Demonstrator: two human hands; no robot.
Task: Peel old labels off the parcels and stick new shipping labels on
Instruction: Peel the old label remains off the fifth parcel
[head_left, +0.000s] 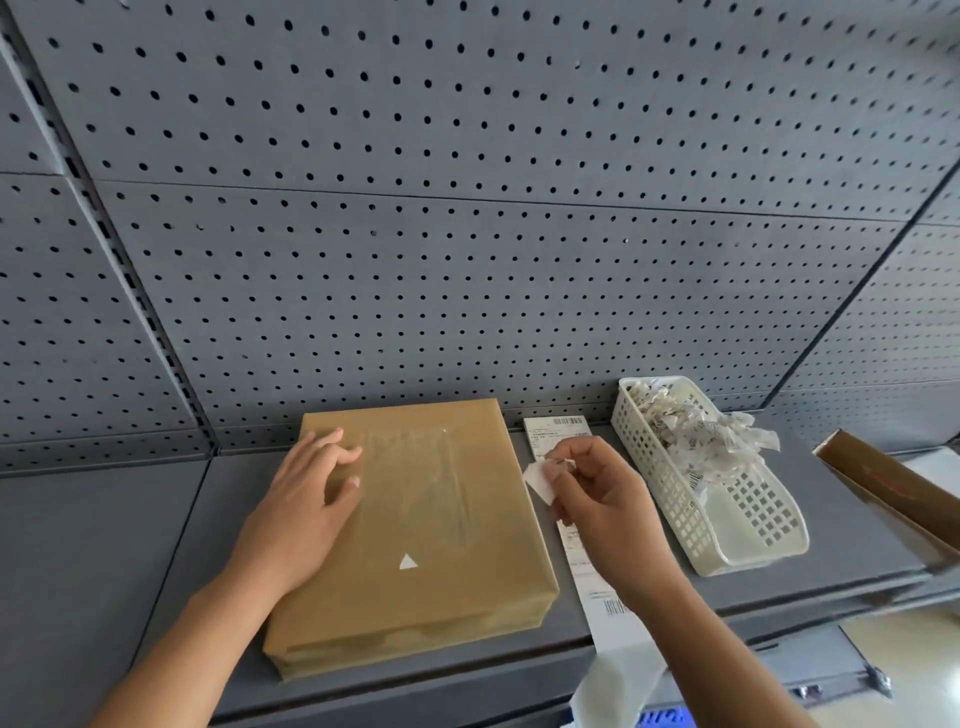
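A brown paper parcel (415, 530) lies flat on the grey shelf (104, 545). Its top shows a shiny patch of tape or glue residue and one small white triangular scrap (408, 562). My left hand (306, 499) rests flat on the parcel's left part, fingers spread. My right hand (597, 499) hovers just right of the parcel and pinches a torn white piece of label (540, 480) between thumb and fingers. A long strip of printed shipping labels (558, 431) lies on the shelf beneath that hand and hangs over the front edge.
A white plastic basket (748, 540) holding several crumpled peeled labels stands to the right. A brown cardboard box (883, 483) juts in at the far right edge. A grey pegboard wall (467, 208) rises behind the shelf.
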